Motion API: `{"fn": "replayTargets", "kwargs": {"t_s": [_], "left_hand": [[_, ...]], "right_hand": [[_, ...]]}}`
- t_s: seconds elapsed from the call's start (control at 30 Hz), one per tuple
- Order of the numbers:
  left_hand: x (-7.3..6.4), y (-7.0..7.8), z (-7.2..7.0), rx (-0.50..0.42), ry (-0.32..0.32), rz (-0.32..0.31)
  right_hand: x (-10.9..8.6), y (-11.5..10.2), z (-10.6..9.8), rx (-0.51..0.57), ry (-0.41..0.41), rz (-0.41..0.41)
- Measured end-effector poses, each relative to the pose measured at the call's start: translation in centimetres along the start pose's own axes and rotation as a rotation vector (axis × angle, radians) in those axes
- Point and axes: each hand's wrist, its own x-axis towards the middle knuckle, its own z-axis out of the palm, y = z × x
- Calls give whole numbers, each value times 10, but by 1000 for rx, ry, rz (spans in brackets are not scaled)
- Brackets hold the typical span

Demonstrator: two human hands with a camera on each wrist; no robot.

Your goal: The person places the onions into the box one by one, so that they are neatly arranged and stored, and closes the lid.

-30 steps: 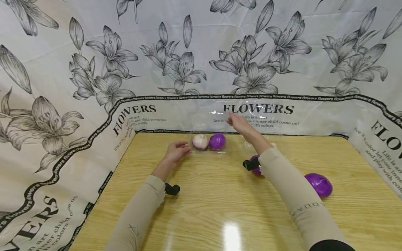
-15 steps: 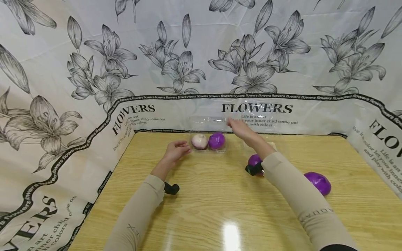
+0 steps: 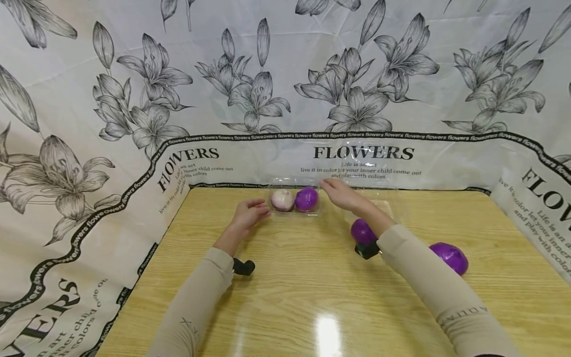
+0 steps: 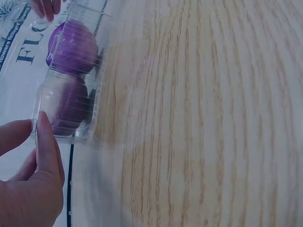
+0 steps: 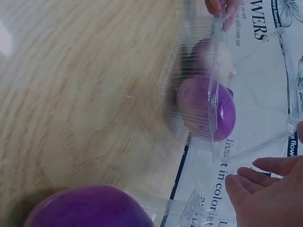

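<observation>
A clear plastic clamshell box (image 3: 294, 213) stands at the back of the table, its lid (image 3: 285, 181) tilted up. Inside lie a whitish, purple-tinged onion-like vegetable (image 3: 282, 200) and a glossy purple one (image 3: 306, 199). My left hand (image 3: 250, 216) is at the box's left end, its thumb (image 4: 16, 135) and index finger pinching the rim. My right hand (image 3: 343, 193) is by the lid's right corner, fingers mostly straight; one fingertip (image 5: 300, 131) seems to touch that corner. Below the right forearm sits a purple round vegetable (image 3: 363, 231), partly hidden by the wrist mount.
A second clear plastic box (image 3: 399, 203) stands open behind the right forearm, with a pale patch seen through it. Another purple vegetable (image 3: 448, 258) lies to the right, partly behind the sleeve. Flower-printed cloth (image 3: 250, 163) hangs behind the wooden table (image 3: 276, 287).
My right hand has come down and slightly nearer, and the box's lid has swung lower with it. My left hand stays at the box's left end.
</observation>
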Motion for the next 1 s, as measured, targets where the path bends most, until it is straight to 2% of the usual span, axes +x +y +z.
{"fn": "replayTargets", "kwargs": {"t_s": [0.17, 0.53, 0.8, 1.0], "left_hand": [[-2, 2, 1, 2, -2, -12], [-5, 7, -2, 50, -28, -65], [-10, 12, -5, 97, -28, -90], [-14, 13, -5, 126, -62, -88]], "right_hand": [[-7, 3, 2, -75, -11, -32], [-18, 10, 8, -140, -45, -54], [-20, 7, 13, -126, -59, -13], [-19, 8, 17, -143, -53, -16]]}}
